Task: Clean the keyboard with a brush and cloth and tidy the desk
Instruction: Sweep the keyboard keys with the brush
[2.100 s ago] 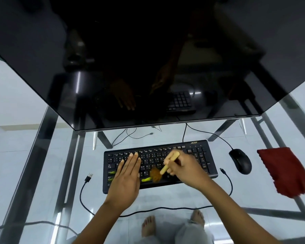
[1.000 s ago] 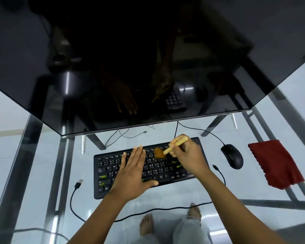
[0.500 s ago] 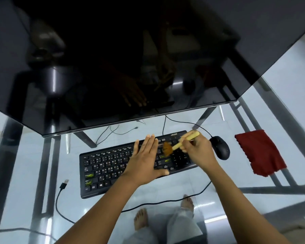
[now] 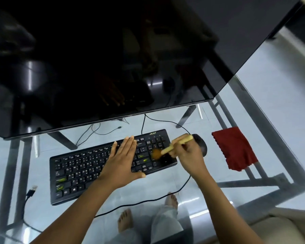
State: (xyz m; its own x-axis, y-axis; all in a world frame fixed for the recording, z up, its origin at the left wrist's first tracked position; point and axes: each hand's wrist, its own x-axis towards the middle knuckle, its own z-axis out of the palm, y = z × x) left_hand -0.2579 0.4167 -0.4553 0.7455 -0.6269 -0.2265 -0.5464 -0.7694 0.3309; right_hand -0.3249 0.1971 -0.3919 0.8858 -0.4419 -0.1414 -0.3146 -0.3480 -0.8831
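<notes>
You're on the brushing step: your left hand (image 4: 123, 159) lies flat, fingers straight, on the keyboard (image 4: 81, 171) at frame centre, your right hand (image 4: 188, 154) grips the brush (image 4: 173, 147) over its right-end keys, so next I'd sweep that corner, then reach for the red cloth (image 4: 234, 148).

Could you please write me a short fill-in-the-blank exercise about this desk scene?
The right hand holds a ____ by its wooden handle.
The left hand lies flat on the ____.
The cloth to the right of the mouse is ____ in colour.
Missing words: brush, keyboard, red.
</notes>
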